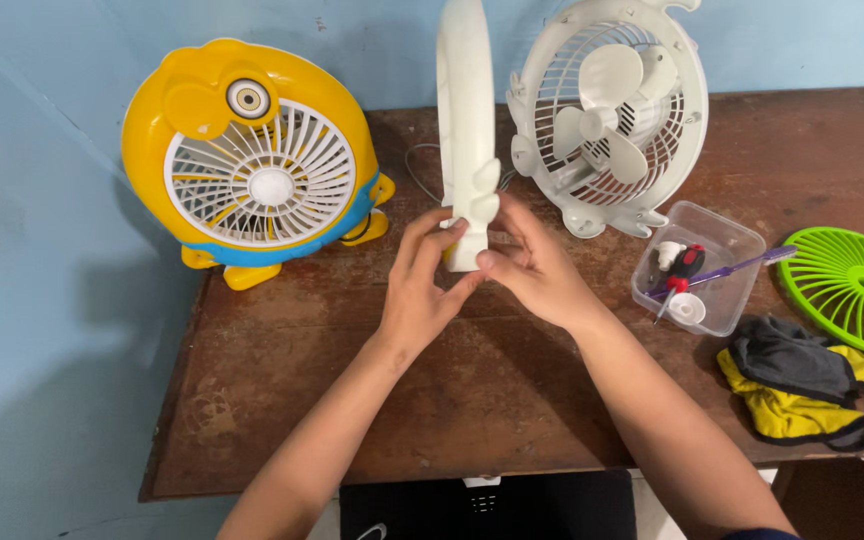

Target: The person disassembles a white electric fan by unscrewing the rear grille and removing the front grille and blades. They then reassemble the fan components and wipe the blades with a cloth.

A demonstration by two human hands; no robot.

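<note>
a white plastic fan housing (466,120) stood on edge near the middle of a worn brown wooden surface (282,400), its long axis running upright and away from the viewer, its scalloped foot at the bottom. both hands met at that lower end: the left hand (420,300) came from the left, the right hand (537,270) from the right, and the fingers (430,240) of each pinched the foot between them, equally near. the shell looked smooth, matte and rigid. behind it stood a white fan body with grille and blades (607,115); to the left, a glossy yellow duck-shaped fan (252,150); to the right, a clear tub of small tools (697,265), a green grille (852,290) and a crumpled cloth (802,385).
</note>
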